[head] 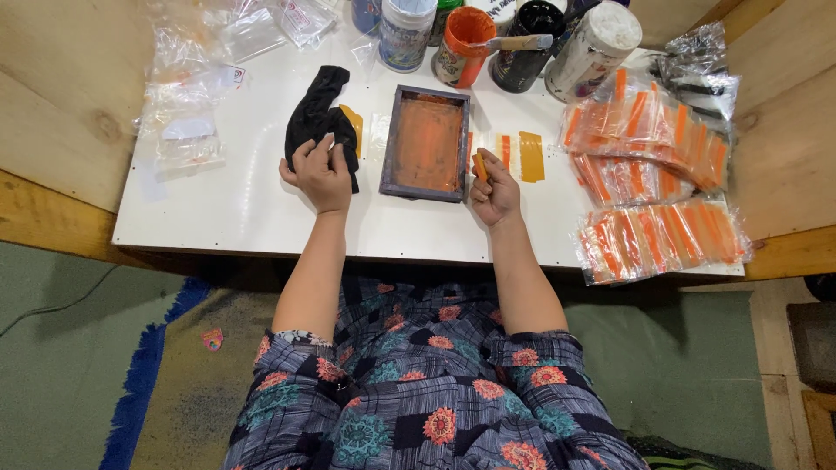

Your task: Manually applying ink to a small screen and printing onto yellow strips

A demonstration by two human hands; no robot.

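Note:
My left hand [319,172] rests on a black cloth [320,115] lying on the white table [226,200], fingers curled over its lower end. My right hand [496,191] pinches a small orange stick [479,166] just right of a dark-framed rectangular screen [426,142] smeared with orange ink. Orange and yellow strips [521,156] lie on the table beyond my right hand.
Paint jars stand at the table's far edge, one orange tub [461,36] with a brush across it. Clear bags of orange sticks [653,183] are piled at the right. Empty clear bags [187,96] lie at the left. Wooden walls flank the table.

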